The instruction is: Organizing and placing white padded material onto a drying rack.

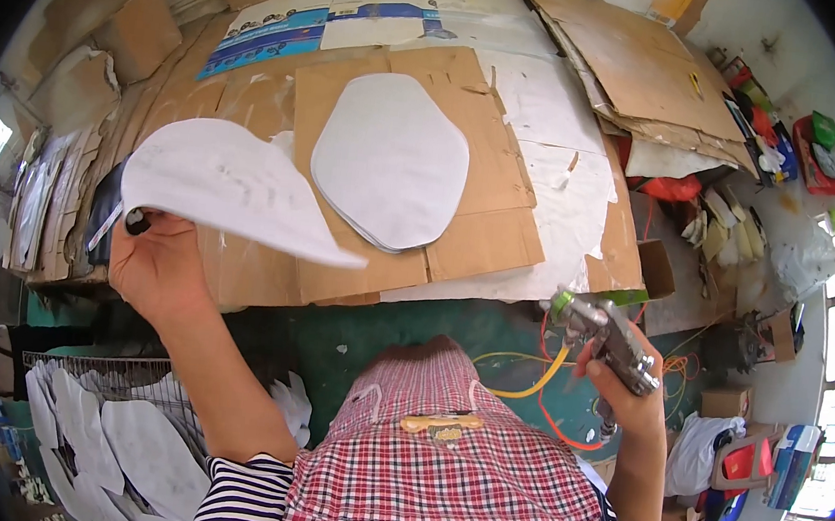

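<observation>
My left hand (161, 261) is closed on the lower left edge of a white cut-out panel (224, 177), thin and floppy, raised over the left of the cardboard-covered table. Some dark object shows beside my fingertips, too small to name. In my right hand (627, 381), at the table's front right, is a metal spray gun (611, 341) with a green part at its front. A yellow hose (536, 387) and a red hose (562, 430) trail from it. Mid-table, a stack of white rounded panels (392, 163) lies on a brown cardboard sheet (486, 232).
Flattened cardboard (647, 67) is piled on the table's far right. Left of me, a wire rack (116, 367) carries several white panels (153, 446). Bags and boxes crowd the right wall, with a white plastic bag (705, 454) low down. Hoses loop over the green floor (329, 347).
</observation>
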### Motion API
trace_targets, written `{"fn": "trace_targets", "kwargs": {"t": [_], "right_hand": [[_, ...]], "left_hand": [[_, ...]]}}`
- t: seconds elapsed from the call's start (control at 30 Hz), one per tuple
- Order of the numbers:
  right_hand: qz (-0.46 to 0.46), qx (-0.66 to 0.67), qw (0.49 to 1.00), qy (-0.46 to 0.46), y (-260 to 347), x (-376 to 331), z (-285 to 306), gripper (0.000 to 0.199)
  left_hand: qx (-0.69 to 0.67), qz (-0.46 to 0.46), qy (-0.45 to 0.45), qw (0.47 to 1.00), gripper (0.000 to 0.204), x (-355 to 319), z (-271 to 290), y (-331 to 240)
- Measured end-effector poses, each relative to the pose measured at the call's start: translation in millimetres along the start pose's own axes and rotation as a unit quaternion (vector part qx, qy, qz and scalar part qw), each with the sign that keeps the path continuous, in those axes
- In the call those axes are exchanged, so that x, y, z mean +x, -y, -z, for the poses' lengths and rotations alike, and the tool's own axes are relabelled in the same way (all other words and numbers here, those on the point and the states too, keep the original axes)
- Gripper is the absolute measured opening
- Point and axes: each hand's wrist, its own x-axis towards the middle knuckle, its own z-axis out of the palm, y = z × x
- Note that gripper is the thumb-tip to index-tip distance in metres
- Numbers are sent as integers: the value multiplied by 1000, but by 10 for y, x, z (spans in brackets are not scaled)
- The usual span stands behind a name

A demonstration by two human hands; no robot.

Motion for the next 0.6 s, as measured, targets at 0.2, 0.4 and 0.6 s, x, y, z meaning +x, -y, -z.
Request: {"fn": "trace_targets", "kwargs": {"t": [0.2,0.4,0.6], "right_hand": [[32,5,996,-87,49,111,-84,44],[11,-61,995,-79,-17,-151,42,45],[28,-21,999,-4,-7,-201,-41,48]], "left_hand": [[43,15,-13,999,39,-230,-33,-366],[62,3,-10,998,48,-340,17,-737],[36,55,106,992,44,-369,-127,-819]]}}
